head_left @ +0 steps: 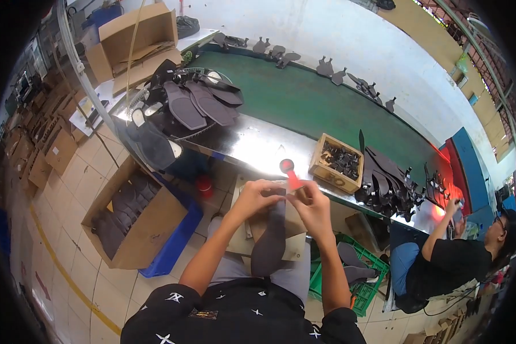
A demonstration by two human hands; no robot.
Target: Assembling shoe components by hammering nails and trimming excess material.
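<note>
We see a dark, matte, smooth-edged sole (269,251) above the lap, over a pale board (295,246); its long axis runs away from the wearer, rounded end nearest. Left hand (257,198) and right hand (312,209) curl fingers at its narrow far end; whether either clamps it, we cannot tell. Beyond: shiny metal bench (269,140), wooden box (322,170).

Shiny metal bench (264,140): wooden box (333,179), dark sole-shaped pieces (382,176) beside it.

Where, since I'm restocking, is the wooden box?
In the head view, the wooden box sits right of center on the bench, beyond the right hand.
</note>
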